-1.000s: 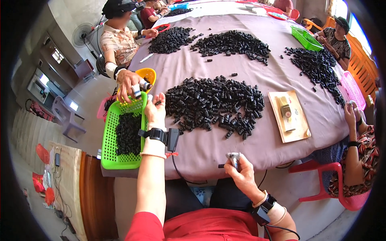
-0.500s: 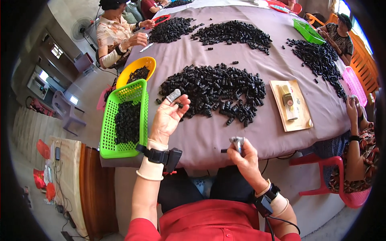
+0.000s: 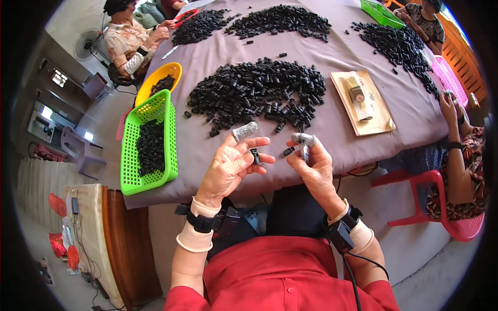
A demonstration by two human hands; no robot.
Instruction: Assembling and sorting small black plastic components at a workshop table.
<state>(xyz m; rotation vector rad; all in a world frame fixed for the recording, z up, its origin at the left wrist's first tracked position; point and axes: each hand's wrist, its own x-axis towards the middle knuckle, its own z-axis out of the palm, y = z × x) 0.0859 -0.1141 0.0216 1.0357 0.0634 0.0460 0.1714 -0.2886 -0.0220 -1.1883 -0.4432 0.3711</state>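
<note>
My left hand [image 3: 225,168] pinches a small black cylindrical part [image 3: 256,156] between thumb and fingers. Grey tape wraps its index fingertip. Close by on the right, my right hand [image 3: 314,166] is closed on a slim silvery tool [image 3: 305,154], mostly hidden by the fingers; its index fingertip is wrapped in the same tape. Another short black piece [image 3: 288,151] shows at the right thumb tip; whether it is held cannot be made out. Beyond both hands spreads a large heap of black cylindrical parts [image 3: 254,90] on the cloth-covered table [image 3: 218,155].
At the left edge stand a green basket [image 3: 167,140] with black pieces and a yellow bowl [image 3: 175,78]. A booklet with a packet [image 3: 374,116] lies right of the heap. More black heaps [image 3: 282,22] lie farther off. Several people sit around the table, one near my right [image 3: 461,171].
My left hand has moved right and down from the heap, bringing a black part near my right hand. My right hand has moved up. The view has shifted, so the table appears higher and further left.
</note>
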